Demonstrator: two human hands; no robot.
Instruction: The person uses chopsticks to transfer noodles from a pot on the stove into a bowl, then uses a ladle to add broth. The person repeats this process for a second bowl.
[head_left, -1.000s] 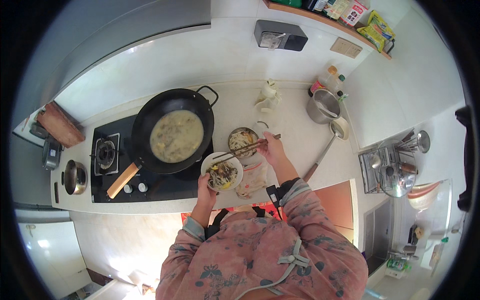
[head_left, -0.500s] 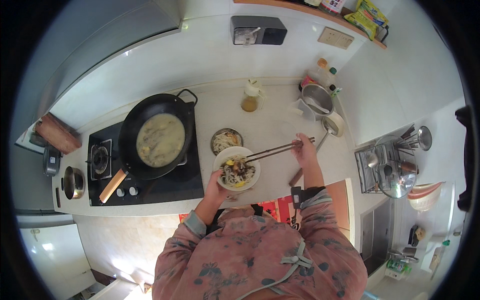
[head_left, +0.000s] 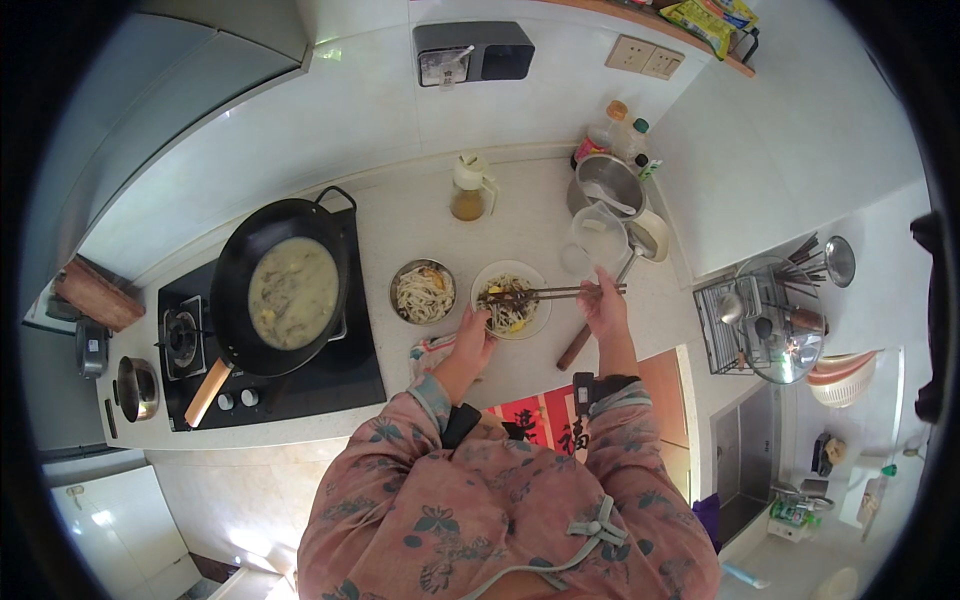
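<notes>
My left hand [head_left: 472, 345] pinches the near-left rim of a white bowl [head_left: 542, 316], which holds noodles with dark sauce and bits of yellow egg. In my right hand [head_left: 604, 308] is a pair of dark wooden chopsticks [head_left: 562, 293], gripped near the upper ends. Their tips reach over the bowl's left side, into the dark-sauced noodles. A metal bowl [head_left: 396, 306] with pale noodles and some egg stands just left of the white bowl, apart from it.
A black wok [head_left: 232, 268] of cloudy soup sits on the cooktop [head_left: 360, 385], its wooden handle toward me. Behind the bowls is an oil jug [head_left: 467, 190]. To the right are a ladle [head_left: 600, 320], a clear container [head_left: 600, 235] and a metal pot [head_left: 606, 180]. A cloth [head_left: 428, 352] lies near my left wrist.
The white bowl has moved right, away from the metal bowl, with my left hand on its rim. The chopsticks lie flatter and reach farther across the noodles. The whole view has shifted.
</notes>
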